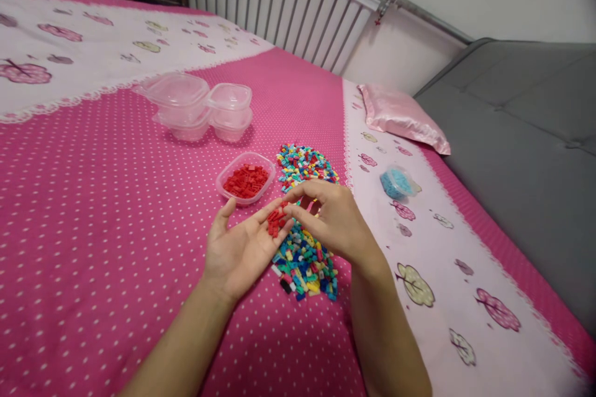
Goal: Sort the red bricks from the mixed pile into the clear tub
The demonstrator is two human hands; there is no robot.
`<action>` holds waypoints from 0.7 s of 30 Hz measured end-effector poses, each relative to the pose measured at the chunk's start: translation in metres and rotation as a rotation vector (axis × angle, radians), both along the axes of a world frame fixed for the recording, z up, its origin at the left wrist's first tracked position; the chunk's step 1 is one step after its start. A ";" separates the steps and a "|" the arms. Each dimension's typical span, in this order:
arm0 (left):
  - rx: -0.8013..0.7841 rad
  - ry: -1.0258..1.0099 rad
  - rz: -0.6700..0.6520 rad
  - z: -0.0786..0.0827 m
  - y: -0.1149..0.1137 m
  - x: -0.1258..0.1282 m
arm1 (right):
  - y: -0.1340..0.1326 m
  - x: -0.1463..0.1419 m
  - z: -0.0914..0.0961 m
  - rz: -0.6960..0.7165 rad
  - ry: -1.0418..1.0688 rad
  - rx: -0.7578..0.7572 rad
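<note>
My left hand [239,251] is palm up with its fingers stretched out, bearing a small heap of red toy bricks [275,221]. Over those fingers bends my right hand [330,217], thumb and forefinger close together at the heap, with a bit of red between their tips. Just beyond the left hand stands a clear plastic container [270,164] partly filled with red bricks [246,181]. Mixed multicoloured bricks lie in a far pile [307,164] and a near pile [310,263], partly hidden by my right hand.
Clear empty containers [230,102] stand stacked at the back left on the pink bedspread [93,229]. A container of blue bricks [397,183] sits to the right. Behind it lie a pink pillow [403,115] and the grey headboard [521,124]. A white radiator [279,0] runs along the wall.
</note>
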State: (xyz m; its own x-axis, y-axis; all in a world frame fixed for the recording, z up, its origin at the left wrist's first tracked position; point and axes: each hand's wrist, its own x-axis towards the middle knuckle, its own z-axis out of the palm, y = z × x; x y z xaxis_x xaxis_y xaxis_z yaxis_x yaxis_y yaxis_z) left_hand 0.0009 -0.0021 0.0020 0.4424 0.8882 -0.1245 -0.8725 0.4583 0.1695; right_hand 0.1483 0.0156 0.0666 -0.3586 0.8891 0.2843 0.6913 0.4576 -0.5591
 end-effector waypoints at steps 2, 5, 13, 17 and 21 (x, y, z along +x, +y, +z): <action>-0.010 -0.011 0.004 0.001 0.000 0.001 | -0.001 -0.002 -0.002 0.036 -0.008 -0.009; -0.037 -0.024 0.010 0.002 0.000 0.001 | -0.001 -0.005 -0.003 0.066 -0.003 -0.018; -0.063 0.059 0.013 -0.002 0.000 -0.001 | 0.012 0.018 -0.006 -0.274 0.029 0.066; -0.059 0.077 0.018 -0.001 -0.001 -0.002 | 0.024 0.037 -0.014 -0.509 -0.063 0.072; -0.068 0.071 0.017 -0.001 -0.001 -0.002 | 0.035 0.045 -0.024 -0.636 -0.191 0.010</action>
State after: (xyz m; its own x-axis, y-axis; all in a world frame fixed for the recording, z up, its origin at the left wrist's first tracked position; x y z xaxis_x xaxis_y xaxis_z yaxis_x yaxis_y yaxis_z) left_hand -0.0010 -0.0027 0.0010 0.4156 0.8838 -0.2151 -0.8669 0.4564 0.2003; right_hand 0.1928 0.0506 0.0427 0.1905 0.9417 0.2775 0.9150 -0.0680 -0.3976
